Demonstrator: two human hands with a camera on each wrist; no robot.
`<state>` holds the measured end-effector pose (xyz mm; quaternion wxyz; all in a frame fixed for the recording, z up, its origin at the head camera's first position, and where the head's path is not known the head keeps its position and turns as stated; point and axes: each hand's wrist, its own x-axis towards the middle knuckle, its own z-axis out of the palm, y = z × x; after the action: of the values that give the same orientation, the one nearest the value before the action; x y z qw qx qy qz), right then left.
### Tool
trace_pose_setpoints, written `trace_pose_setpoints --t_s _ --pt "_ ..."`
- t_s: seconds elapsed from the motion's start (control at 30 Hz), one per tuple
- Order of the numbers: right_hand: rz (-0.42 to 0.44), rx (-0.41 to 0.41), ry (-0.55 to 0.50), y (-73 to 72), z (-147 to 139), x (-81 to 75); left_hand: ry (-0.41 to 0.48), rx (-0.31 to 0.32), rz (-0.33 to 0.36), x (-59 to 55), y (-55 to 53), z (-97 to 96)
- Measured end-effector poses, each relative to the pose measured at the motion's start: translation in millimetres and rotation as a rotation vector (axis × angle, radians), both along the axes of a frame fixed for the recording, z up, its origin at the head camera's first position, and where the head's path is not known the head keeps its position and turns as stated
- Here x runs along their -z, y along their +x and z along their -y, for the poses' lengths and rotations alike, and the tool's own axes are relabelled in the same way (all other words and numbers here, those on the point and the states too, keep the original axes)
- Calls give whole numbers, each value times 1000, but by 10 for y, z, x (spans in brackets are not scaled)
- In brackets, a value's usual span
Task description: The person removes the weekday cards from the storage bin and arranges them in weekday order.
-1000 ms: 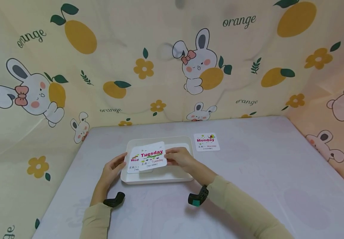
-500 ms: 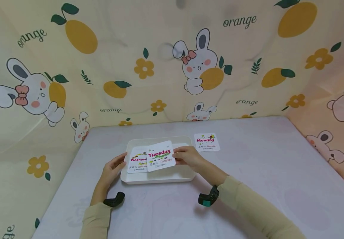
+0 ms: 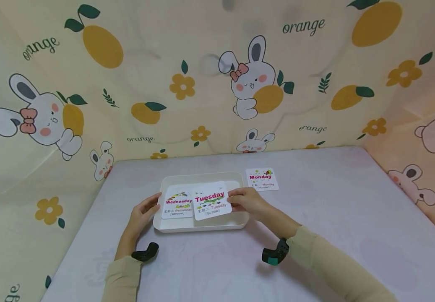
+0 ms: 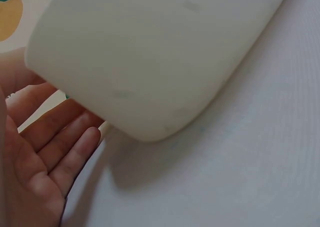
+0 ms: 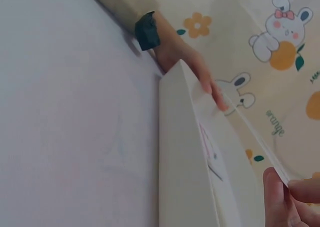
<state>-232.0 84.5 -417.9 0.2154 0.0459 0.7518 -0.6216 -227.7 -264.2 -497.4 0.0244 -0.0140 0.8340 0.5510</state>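
Note:
A white rectangular tray (image 3: 202, 229) sits on the table, and my left hand (image 3: 140, 216) grips its left rim. The left wrist view shows the tray's outer wall (image 4: 150, 62) with my fingers (image 4: 67, 142) at its edge. Between thumb and fingers, my right hand (image 3: 250, 202) pinches the right edge of the "Tuesday" card (image 3: 212, 205). That card is tilted above the right part of the tray; the right wrist view shows it edge-on. Flat in the tray's left part lies the "Wednesday" card (image 3: 177, 205), its face in plain sight. Whether other cards lie beneath it, I cannot tell.
The "Monday" card (image 3: 261, 179) lies face up on the table just right of the tray's back corner. A pale cloth covers the table (image 3: 330, 209). Behind and at the sides hangs a curtain (image 3: 202, 54) printed with rabbits and oranges.
My right hand has moved the "Tuesday" card rightward, off the "Wednesday" card, which now shows its whole word. My left hand has stayed at the tray's left rim.

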Motion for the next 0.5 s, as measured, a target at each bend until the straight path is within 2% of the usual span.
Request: trace_pose_setpoints --t_s 0.3,0.5 --pt "-25 -6 -13 -45 -235 -4 -21 1 -17 -28 16 -16" --pt "-15 28 -18 -79 -394 20 -6 3 3 -11 8 -1"
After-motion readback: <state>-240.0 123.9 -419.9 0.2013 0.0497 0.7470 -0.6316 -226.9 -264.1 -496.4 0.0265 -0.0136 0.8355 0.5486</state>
